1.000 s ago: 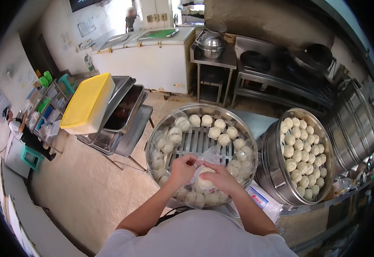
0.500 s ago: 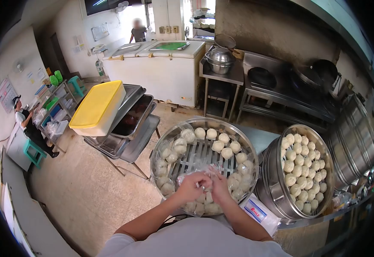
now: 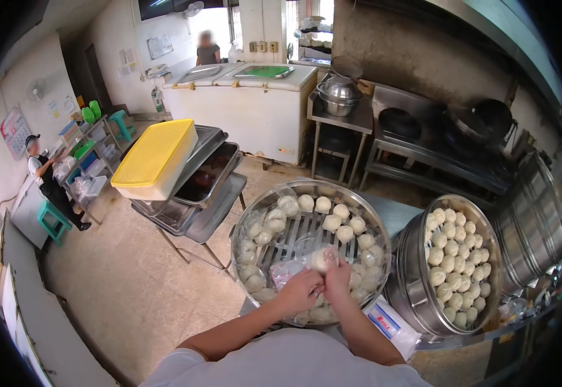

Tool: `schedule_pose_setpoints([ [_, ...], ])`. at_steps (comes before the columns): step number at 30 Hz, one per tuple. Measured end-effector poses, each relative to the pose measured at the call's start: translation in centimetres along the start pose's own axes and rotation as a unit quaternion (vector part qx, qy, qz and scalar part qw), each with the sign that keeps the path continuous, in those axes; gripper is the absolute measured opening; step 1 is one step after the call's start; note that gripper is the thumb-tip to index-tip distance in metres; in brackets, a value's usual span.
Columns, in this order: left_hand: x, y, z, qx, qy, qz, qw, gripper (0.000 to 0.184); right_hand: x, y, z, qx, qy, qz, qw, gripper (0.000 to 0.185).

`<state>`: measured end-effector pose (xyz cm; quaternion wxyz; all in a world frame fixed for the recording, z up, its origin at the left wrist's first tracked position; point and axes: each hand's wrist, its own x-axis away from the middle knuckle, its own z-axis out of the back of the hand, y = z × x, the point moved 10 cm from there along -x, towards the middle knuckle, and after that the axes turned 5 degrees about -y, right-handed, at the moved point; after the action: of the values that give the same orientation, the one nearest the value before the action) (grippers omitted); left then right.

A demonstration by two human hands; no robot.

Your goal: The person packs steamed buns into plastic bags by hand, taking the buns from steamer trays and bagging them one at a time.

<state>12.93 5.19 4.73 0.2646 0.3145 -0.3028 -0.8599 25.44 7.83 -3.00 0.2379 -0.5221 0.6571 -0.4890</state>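
Note:
A plastic-wrapped bun [image 3: 321, 258] sits just beyond my fingers, over the near part of a large round steamer tray [image 3: 388, 258]. My right hand [image 3: 338, 280] is closed on the bag beside this bun. My left hand [image 3: 301, 289] is closed too, its fingertips pinched against the right hand where the bag's end gathers; the exact grip is partly hidden. Clear bags with pink print [image 3: 283, 273] lie on the slats left of the bun. Around the tray are bagged buns [image 3: 274, 220] on the left and near sides and bare buns [image 3: 341, 211] at the far side.
To the right stands a stacked steamer [image 3: 416, 303] full of bare buns, with more steamer tiers [image 3: 532, 219] behind. A packet of bags [image 3: 384, 320] lies between. Stacked trays with a yellow-lidded box [image 3: 154, 155] stand left. Two people are farther off.
The bagged bun now shows beyond my fingers, where only crumpled plastic was visible before. Both hands have shifted slightly right and down. The whole view has shifted a little.

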Motion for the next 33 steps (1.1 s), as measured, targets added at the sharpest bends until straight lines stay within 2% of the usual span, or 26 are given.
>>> schedule_pose_setpoints([
  [1, 0.0, 0.0, -0.1, -0.007, -0.028, 0.0, 1.0, 0.016, 0.0, 0.0, 0.0, 0.063, -0.023, 0.024, 0.997, 0.041],
  [3, 0.4, 0.6, 2.0, -0.003, 0.016, 0.054, 0.998, 0.018, 0.3, 0.1, -0.3, 0.19, -0.067, 0.068, 0.977, 0.048],
  [6, -0.1, 1.4, 5.0, -0.002, 0.095, 0.102, 0.99, 0.021, 1.8, -2.5, -1.7, 0.267, -0.094, 0.228, 0.931, 0.04],
  [8, -0.8, 1.2, 5.9, -0.026, 0.122, 0.118, 0.985, 0.02, 3.6, -4.6, -2.9, 0.417, -0.068, 0.351, 0.836, 0.04],
  [10, -1.5, 0.5, 5.8, -0.072, 0.122, 0.13, 0.981, 0.016, 4.8, -5.6, -4.2, 0.476, -0.068, 0.366, 0.797, 0.037],
  [12, -1.8, -0.5, 5.5, -0.092, 0.086, 0.114, 0.985, 0.014, 5.2, -5.1, -4.9, 0.453, -0.096, 0.281, 0.841, 0.032],
  [15, -1.6, -1.3, 4.9, -0.074, 0.064, 0.13, 0.987, 0.014, 5.9, -5.0, -5.7, 0.524, -0.102, 0.319, 0.783, 0.025],
  [18, -0.8, -0.6, 3.9, 0.0, 0.063, 0.118, 0.991, 0.013, 4.2, -0.4, -4.4, 0.594, -0.209, 0.173, 0.757, 0.026],
  [19, -0.5, -0.2, 3.6, 0.031, 0.063, 0.105, 0.992, 0.013, 3.7, 0.5, -3.8, 0.565, -0.233, 0.164, 0.775, 0.027],
  [21, 0.0, -0.5, 3.3, 0.068, 0.067, 0.146, 0.985, 0.011, 3.1, 1.9, -3.6, 0.501, -0.282, 0.144, 0.806, 0.029],
  [23, 0.1, -0.6, 3.5, 0.09, 0.079, 0.153, 0.981, 0.01, 2.5, 1.1, -3.1, 0.562, -0.207, 0.183, 0.78, 0.03],
  [25, 0.1, -0.2, 3.6, 0.104, 0.099, 0.129, 0.981, 0.009, 2.8, -0.4, -3.5, 0.594, -0.164, 0.174, 0.768, 0.032],
  [27, 0.1, 0.6, 3.7, 0.096, 0.102, 0.095, 0.986, 0.01, 3.8, -1.7, -4.0, 0.599, -0.153, 0.123, 0.776, 0.034],
  [28, 0.1, 1.1, 3.8, 0.09, 0.105, 0.078, 0.987, 0.011, 4.3, -2.5, -4.9, 0.607, -0.169, 0.216, 0.746, 0.042],
  [30, 0.4, -0.5, 3.5, 0.142, 0.106, 0.166, 0.97, 0.008, 5.4, -3.0, -6.0, 0.601, -0.197, 0.397, 0.666, 0.057],
  [31, 0.7, -1.4, 3.2, 0.167, 0.105, 0.207, 0.958, 0.008, 4.3, -1.8, -5.3, 0.591, -0.207, 0.374, 0.684, 0.061],
  [33, 0.6, -1.1, 3.1, 0.165, 0.094, 0.189, 0.963, 0.009, 3.0, -0.5, -4.5, 0.57, -0.227, 0.32, 0.722, 0.068],
])
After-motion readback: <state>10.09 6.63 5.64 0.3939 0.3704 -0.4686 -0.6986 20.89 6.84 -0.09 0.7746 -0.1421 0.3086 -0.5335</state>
